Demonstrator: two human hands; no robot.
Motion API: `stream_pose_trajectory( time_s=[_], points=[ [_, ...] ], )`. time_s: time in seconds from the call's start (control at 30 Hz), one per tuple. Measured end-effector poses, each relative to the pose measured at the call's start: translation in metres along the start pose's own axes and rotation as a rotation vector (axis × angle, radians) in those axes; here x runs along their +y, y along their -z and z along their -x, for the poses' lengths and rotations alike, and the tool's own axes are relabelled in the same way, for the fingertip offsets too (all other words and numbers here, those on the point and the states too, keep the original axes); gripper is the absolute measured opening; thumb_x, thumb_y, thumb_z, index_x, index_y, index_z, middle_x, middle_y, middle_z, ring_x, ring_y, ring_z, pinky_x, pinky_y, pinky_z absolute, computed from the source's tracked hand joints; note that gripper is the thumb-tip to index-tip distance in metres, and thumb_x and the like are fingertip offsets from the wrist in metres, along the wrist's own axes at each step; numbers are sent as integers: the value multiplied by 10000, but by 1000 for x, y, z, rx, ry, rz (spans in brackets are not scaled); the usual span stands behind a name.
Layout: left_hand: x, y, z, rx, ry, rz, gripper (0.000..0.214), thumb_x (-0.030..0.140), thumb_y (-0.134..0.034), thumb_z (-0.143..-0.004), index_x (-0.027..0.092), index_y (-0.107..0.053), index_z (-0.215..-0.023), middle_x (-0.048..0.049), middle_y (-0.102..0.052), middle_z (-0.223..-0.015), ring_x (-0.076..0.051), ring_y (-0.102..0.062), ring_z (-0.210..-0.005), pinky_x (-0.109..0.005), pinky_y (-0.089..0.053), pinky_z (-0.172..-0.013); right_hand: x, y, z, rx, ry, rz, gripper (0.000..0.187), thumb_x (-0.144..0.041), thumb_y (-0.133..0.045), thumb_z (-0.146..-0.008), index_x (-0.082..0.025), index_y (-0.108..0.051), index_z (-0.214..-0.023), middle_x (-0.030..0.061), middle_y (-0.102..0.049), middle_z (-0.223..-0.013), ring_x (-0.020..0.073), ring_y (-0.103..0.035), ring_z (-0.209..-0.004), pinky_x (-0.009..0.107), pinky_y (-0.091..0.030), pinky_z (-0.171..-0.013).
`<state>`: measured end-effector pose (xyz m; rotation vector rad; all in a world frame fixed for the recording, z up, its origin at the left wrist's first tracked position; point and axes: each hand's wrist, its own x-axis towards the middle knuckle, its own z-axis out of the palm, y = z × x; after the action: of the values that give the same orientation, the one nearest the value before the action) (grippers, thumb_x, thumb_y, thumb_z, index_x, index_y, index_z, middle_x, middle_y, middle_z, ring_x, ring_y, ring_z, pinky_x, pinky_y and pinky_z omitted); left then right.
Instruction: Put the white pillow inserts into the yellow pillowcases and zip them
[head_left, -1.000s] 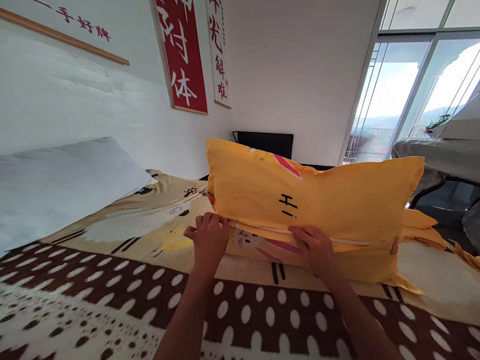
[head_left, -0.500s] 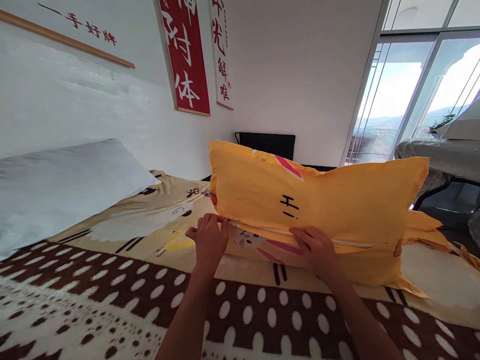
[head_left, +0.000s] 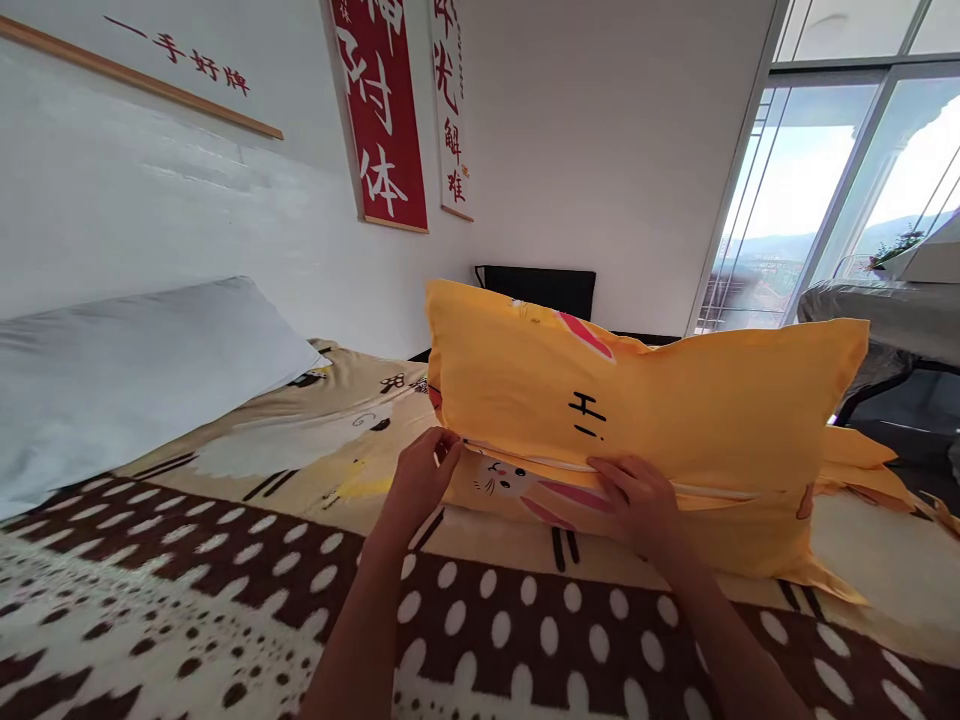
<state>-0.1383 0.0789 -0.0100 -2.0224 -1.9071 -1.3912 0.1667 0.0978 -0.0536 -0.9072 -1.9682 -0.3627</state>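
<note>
A yellow pillow in its pillowcase (head_left: 720,410) stands on its long edge on the bed, printed with "Hi" and a rabbit with pink ears. A zipper seam (head_left: 555,461) with a pale edge runs lengthwise across its front. At the seam's left end, my left hand (head_left: 426,470) is closed, thumb and forefinger pinching the zipper end; a pull tab is too small to make out. My right hand (head_left: 637,498) grips the pillowcase fabric along the middle of the seam, its fingertips on the edge and its thumb hidden.
A white pillow (head_left: 150,375) lies at the left against the wall. The patterned blanket (head_left: 300,560) covers the bed. More yellow fabric (head_left: 855,458) lies behind the pillow at the right. A black panel (head_left: 540,292) stands beyond the bed, and a plastic-covered item (head_left: 870,305) is by the window.
My left hand's outer fingers have curled in and its wrist has tilted, while the pinch stays at the seam's left end. The view has shifted slightly; my right hand keeps its place on the seam.
</note>
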Motion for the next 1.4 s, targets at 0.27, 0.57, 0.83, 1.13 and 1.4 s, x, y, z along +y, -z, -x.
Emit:
stream_pose_trajectory(
  time_s=[0.27, 0.57, 0.83, 1.13, 1.4],
  points=[
    [5, -7, 1, 80, 74, -78, 220, 392, -436, -800, 200, -493, -708, -31, -595, -699, -177, -534, -625, -308, -374, -631, -1, 0, 0, 3, 9, -8, 246, -243, -466, -939, -211, -682, -1052, 52, -678, -859, 164, -598, -825, 285, -465, -755],
    [5, -5, 6, 77, -287, -145, 350, 116, -418, -700, 208, -535, -1017, -86, -560, -1129, -237, -463, -1143, -379, -325, -939, -6, 11, -2, -77, -22, -38, 264, -343, -484, -922, -218, -658, -1077, 58, -672, -928, 173, -602, -871, 302, -458, -787],
    [-3, -18, 3, 55, -278, -222, 185, 312, -433, -900, 214, -560, -992, -84, -607, -1078, -230, -495, -1097, -369, -303, -904, -6, 23, -6, -303, 23, 60, 475, -245, -668, -759, -224, -556, -1220, 81, -633, -1048, 238, -566, -968, 362, -466, -822],
    [-7, -15, 2, -29, -237, -128, 219, 337, -378, -910, 208, -548, -861, -55, -603, -929, -211, -507, -949, -334, -313, -804, 4, 25, -5, -326, 5, -58, 403, -80, -475, -817, -245, -613, -1157, 52, -660, -1056, 182, -596, -972, 329, -471, -847],
    [-5, -9, 0, -64, -197, 12, 298, 390, -389, -855, 199, -503, -657, -52, -570, -785, -204, -501, -826, -345, -337, -761, 4, 46, -12, -392, -104, -111, 206, -213, -494, -880, -193, -700, -882, 49, -721, -878, 185, -655, -813, 293, -486, -730]
  ],
)
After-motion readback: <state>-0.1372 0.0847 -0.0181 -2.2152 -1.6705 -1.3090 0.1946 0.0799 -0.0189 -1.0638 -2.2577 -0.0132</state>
